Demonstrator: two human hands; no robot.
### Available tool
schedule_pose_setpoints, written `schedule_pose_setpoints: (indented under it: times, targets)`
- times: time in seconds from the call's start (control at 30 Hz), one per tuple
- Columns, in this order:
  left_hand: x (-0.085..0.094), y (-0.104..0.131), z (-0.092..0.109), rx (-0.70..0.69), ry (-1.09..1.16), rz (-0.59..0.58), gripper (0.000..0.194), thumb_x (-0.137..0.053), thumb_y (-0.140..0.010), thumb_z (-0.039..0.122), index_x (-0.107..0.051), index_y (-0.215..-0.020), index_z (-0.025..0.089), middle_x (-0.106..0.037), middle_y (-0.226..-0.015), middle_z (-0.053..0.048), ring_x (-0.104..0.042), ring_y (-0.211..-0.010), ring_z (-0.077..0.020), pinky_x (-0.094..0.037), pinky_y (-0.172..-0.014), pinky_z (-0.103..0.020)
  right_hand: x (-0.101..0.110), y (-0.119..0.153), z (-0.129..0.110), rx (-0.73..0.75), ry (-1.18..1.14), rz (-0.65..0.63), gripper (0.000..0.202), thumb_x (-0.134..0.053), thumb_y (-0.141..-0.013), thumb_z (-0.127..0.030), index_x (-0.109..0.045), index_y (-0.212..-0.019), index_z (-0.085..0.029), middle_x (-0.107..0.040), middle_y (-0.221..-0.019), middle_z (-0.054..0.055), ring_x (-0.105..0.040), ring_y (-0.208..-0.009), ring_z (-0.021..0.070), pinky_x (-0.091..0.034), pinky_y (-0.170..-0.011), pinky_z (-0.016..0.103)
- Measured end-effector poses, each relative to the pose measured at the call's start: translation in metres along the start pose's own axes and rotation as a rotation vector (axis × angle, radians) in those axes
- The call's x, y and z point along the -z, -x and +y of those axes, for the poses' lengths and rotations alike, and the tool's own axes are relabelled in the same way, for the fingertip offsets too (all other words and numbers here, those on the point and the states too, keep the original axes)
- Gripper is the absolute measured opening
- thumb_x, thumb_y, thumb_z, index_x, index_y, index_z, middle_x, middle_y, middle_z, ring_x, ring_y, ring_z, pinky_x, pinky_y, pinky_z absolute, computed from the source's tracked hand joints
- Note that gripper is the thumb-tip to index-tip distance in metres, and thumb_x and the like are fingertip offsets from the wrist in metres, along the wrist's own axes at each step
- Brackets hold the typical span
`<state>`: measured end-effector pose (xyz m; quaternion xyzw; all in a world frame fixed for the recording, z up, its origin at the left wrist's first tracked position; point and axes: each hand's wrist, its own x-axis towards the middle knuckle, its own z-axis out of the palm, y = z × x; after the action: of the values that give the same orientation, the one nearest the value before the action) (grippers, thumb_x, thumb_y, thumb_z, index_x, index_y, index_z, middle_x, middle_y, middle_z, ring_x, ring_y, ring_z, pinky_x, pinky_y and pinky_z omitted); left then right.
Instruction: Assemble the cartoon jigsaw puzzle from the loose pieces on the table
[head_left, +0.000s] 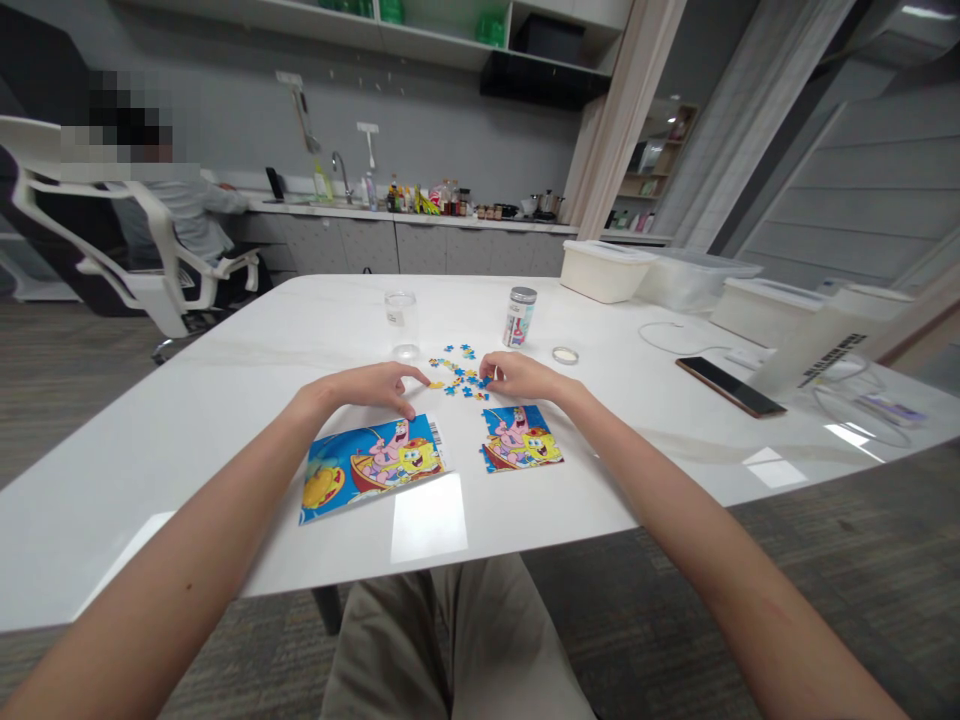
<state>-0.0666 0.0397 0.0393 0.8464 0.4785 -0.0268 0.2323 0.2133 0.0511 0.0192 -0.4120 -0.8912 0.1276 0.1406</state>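
Loose jigsaw puzzle pieces (466, 391), mostly blue and yellow, lie scattered between my hands. My left hand (382, 386) has its index finger stretched out to a yellow puzzle piece (436, 385), its thumb apart and just above the picture card (375, 462). That card shows cartoon figures in a boat and a burger. With fingers pinched together, my right hand (517, 375) is at the right side of the loose pieces, a blue puzzle piece (484, 382) at its fingertips. Below it lies a partly assembled puzzle (523, 440) with the same boat picture and a jagged left edge.
Behind the pieces stand a clear jar (401, 320) and a lidded printed jar (519, 318). A round lid (565, 355) lies to the right. Farther right are a phone (729, 386), a cable and white bins (606, 272). A person (176, 215) sits at the far left.
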Motion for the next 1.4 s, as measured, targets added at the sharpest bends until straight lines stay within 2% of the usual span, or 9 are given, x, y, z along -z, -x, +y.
schedule_pose_setpoints:
  times: [0.13, 0.27, 0.43, 0.6, 0.73, 0.87, 1.1, 1.23, 1.4]
  targets:
    - [0.000, -0.001, -0.001, -0.018, -0.004, 0.006, 0.074, -0.071, -0.065, 0.053, -0.053, -0.132, 0.025, -0.064, -0.090, -0.004, -0.060, -0.086, -0.0226, -0.041, -0.072, -0.027, -0.002, -0.002, 0.002, -0.066, -0.062, 0.086, 0.026, -0.063, -0.076, -0.007, -0.064, -0.101, -0.014, -0.067, -0.088, 0.003, -0.056, -0.071, 0.0108, -0.042, -0.067, 0.022]
    - [0.000, -0.002, -0.002, -0.011, -0.007, -0.005, 0.076, -0.071, -0.065, 0.053, -0.052, -0.132, 0.025, -0.064, -0.092, -0.004, -0.060, -0.086, -0.0225, -0.042, -0.071, -0.027, -0.005, -0.007, -0.002, -0.153, -0.206, 0.103, 0.015, -0.066, -0.073, -0.007, -0.070, -0.087, -0.013, -0.070, -0.080, 0.002, -0.058, -0.067, 0.0104, -0.044, -0.065, 0.022]
    - [-0.001, -0.003, -0.005, 0.000, -0.007, -0.009, 0.077, -0.071, -0.064, 0.055, -0.051, -0.133, 0.026, -0.063, -0.100, -0.005, -0.060, -0.088, -0.0223, -0.043, -0.073, -0.027, -0.007, -0.009, -0.014, -0.360, -0.695, 0.092, 0.010, -0.062, -0.080, -0.010, -0.071, -0.085, -0.012, -0.072, -0.077, 0.005, -0.063, -0.065, 0.0115, -0.049, -0.058, 0.021]
    - [-0.001, -0.004, -0.006, -0.007, 0.003, -0.012, 0.080, -0.072, -0.063, 0.056, -0.051, -0.134, 0.025, -0.065, -0.099, -0.006, -0.061, -0.087, -0.0229, -0.043, -0.074, -0.028, -0.007, -0.007, -0.019, -0.418, -1.046, 0.046, 0.014, -0.056, -0.085, -0.006, -0.068, -0.087, -0.012, -0.072, -0.082, 0.007, -0.065, -0.069, 0.0099, -0.052, -0.062, 0.020]
    - [-0.001, -0.004, -0.006, -0.008, 0.012, -0.011, 0.080, -0.072, -0.063, 0.056, -0.051, -0.134, 0.024, -0.067, -0.093, -0.005, -0.062, -0.086, -0.0236, -0.043, -0.075, -0.029, -0.007, -0.006, -0.019, -0.428, -1.051, 0.050, 0.020, -0.057, -0.079, 0.002, -0.068, -0.087, -0.013, -0.069, -0.082, 0.005, -0.060, -0.065, 0.0074, -0.048, -0.056, 0.017]
    - [-0.001, -0.004, -0.007, -0.009, 0.003, -0.011, 0.080, -0.072, -0.064, 0.055, -0.051, -0.134, 0.023, -0.067, -0.097, -0.006, -0.062, -0.087, -0.0233, -0.043, -0.075, -0.029, -0.008, -0.007, -0.020, -0.447, -1.030, 0.048, 0.015, -0.059, -0.080, -0.003, -0.069, -0.083, -0.013, -0.068, -0.081, 0.004, -0.056, -0.060, 0.0068, -0.046, -0.051, 0.016]
    - [0.000, -0.004, -0.005, -0.003, -0.024, -0.019, 0.079, -0.071, -0.065, 0.055, -0.050, -0.135, 0.023, -0.065, -0.107, -0.007, -0.061, -0.092, -0.0240, -0.045, -0.078, -0.030, -0.006, -0.007, -0.022, -0.452, -1.187, 0.050, 0.008, -0.059, -0.085, -0.006, -0.063, -0.083, -0.012, -0.071, -0.081, 0.008, -0.064, -0.068, 0.0089, -0.052, -0.062, 0.017]
    - [-0.001, -0.006, -0.007, -0.014, -0.026, -0.018, 0.079, -0.071, -0.065, 0.055, -0.050, -0.134, 0.025, -0.065, -0.110, -0.007, -0.061, -0.094, -0.0239, -0.045, -0.079, -0.030, -0.007, -0.008, -0.023, -0.466, -1.221, 0.069, 0.013, -0.060, -0.082, -0.001, -0.057, -0.085, -0.013, -0.073, -0.080, 0.008, -0.063, -0.062, 0.0081, -0.050, -0.056, 0.017]
    - [-0.001, -0.006, -0.009, -0.017, -0.018, -0.020, 0.080, -0.071, -0.065, 0.056, -0.049, -0.135, 0.025, -0.067, -0.103, -0.006, -0.062, -0.090, -0.0232, -0.044, -0.077, -0.029, -0.007, -0.009, -0.020, -0.438, -1.199, 0.062, 0.013, -0.060, -0.081, 0.000, -0.066, -0.084, -0.012, -0.070, -0.077, 0.005, -0.057, -0.058, 0.0050, -0.043, -0.049, 0.014]
